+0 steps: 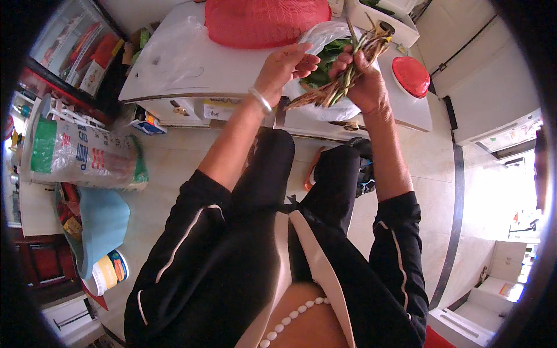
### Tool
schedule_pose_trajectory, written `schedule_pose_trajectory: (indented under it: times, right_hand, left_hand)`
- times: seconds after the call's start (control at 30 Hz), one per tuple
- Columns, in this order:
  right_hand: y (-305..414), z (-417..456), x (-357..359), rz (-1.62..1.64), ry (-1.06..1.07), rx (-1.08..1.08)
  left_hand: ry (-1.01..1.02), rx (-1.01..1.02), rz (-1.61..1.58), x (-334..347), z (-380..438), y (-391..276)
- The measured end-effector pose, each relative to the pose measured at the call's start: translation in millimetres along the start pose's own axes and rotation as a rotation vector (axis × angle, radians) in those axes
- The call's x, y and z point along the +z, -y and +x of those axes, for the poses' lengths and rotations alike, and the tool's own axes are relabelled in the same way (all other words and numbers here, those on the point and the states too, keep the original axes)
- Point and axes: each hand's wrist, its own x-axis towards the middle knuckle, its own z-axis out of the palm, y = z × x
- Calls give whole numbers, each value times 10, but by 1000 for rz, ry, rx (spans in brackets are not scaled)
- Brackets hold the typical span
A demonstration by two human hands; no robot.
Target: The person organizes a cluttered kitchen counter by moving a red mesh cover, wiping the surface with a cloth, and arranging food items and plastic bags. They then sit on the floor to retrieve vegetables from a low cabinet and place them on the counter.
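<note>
My right hand (365, 82) is closed around a bunch of dried brown and green plant stalks (343, 82), held tilted above an opened plastic bag (322, 108). Green leaves (324, 65) show inside the bag, partly behind the stalks and my fingers. To the left, my left hand (289, 67) is raised with its fingers loosely curled and nothing visible in it; a pale bangle is on its wrist. The bag rests on a white tabletop (226, 71) with drawers below.
A red mesh cover (265, 21) stands at the table's back. Crumpled clear plastic (174, 52) lies on the left part. A red lidded bowl (410, 76) and a white container (383, 21) are at the right. A woven sack (91, 152) and a blue bin (102, 226) stand at the left.
</note>
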Motion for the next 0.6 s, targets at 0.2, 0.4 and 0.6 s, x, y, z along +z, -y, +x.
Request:
schedule_pose_trajectory:
  times: [0.2,0.4,0.6]
  right_hand:
    - [-569,-13,235,-204,-99,168]
    - [-1025,14,172,-248,-258,280]
    - [-1248,-10,120,-45,-414,321]
  left_hand:
    - [266,-189,-33,-123,-353,-148]
    - [60,-321,-233,-186,-675,36]
    - [-122,-162,-368,-227,-876,320]
